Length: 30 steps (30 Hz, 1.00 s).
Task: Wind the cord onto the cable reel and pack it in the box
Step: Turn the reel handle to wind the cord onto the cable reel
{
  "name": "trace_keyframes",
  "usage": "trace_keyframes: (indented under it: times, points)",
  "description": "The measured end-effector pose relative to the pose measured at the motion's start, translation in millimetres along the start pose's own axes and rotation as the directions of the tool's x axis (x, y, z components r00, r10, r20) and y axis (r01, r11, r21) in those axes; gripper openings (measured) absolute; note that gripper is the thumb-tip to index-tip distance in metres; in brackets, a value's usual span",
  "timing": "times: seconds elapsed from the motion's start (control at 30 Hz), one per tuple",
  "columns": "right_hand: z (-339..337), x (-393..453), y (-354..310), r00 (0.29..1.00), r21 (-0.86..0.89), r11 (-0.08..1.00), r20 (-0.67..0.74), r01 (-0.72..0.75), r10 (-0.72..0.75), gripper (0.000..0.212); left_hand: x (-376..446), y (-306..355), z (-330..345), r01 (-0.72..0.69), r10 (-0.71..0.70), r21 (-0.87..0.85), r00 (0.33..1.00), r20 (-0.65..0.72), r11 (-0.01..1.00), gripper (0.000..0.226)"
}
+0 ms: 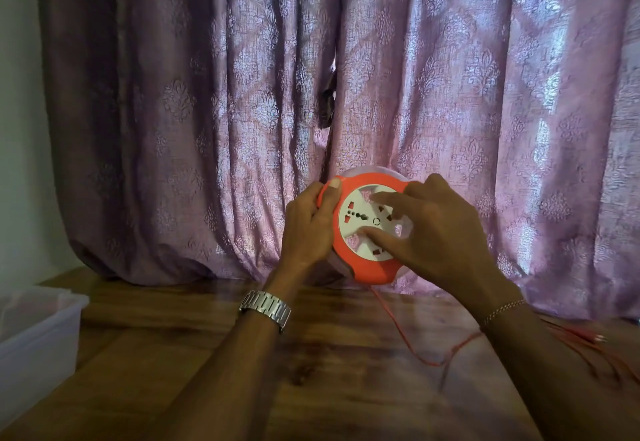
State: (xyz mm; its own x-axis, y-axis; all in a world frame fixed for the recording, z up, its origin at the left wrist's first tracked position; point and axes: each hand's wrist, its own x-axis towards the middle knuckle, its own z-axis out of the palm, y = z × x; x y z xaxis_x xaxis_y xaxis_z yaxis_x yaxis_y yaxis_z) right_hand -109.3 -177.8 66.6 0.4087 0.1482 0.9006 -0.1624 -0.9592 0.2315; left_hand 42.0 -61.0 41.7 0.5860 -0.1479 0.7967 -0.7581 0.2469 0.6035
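Observation:
A round orange cable reel (372, 269) with a white socket face is held upright above the wooden table, facing me. My left hand (308, 229) grips its left rim, thumb on the top edge. My right hand (436, 229) lies on the white centre, with fingers pressed against the socket face and its right side. A thin orange cord (412, 347) hangs from the bottom of the reel, loops over the table and runs off to the right, where more cord (588, 340) lies loose.
A translucent plastic box (38, 333) stands at the left edge of the wooden table (311, 388). A pink patterned curtain (346, 76) hangs right behind the reel. A pale wall is at far left.

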Motion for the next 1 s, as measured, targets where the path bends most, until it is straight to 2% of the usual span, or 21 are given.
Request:
trace_keyframes:
  times: [0.1,0.23,0.33,0.6,0.7,0.83,0.93,1.0]
  points:
    - [-6,2,4,0.992,0.124,0.987,0.062,0.105,-0.113,0.015,2,0,-1,0.007,-0.007,0.011,1.000,-0.003,1.000,0.045]
    - [-11,2,3,0.936,0.251,0.959,0.287,0.134,-0.206,0.045,1,-1,-1,0.003,-0.003,0.011,1.000,0.014,1.000,0.049]
    - [-13,4,-4,0.899,0.212,0.970,0.392,0.119,-0.196,0.055,0,0,0,-0.001,0.001,0.011,1.000,0.022,1.000,0.055]
    - [-14,3,-4,0.929,0.107,0.980,0.317,0.165,-0.191,0.053,-2,0,2,0.003,-0.005,0.055,1.000,0.023,0.998,0.053]
    - [-13,2,-5,0.949,0.066,0.992,0.289,0.109,-0.123,0.061,-1,0,2,0.014,-0.015,0.040,1.000,0.017,0.999,0.051]
    - [-10,0,-8,0.981,-0.038,0.999,0.194,0.010,-0.002,0.054,-1,3,3,0.015,-0.015,0.032,1.000,0.014,0.999,0.050]
    - [-7,0,-9,0.989,0.030,0.993,0.100,-0.115,0.112,0.060,-2,4,2,0.002,-0.002,0.041,1.000,0.001,0.999,0.052]
    - [-6,1,-9,0.989,0.069,0.988,0.053,-0.139,0.136,0.060,-2,5,2,-0.005,0.005,0.039,1.000,0.002,0.999,0.056]
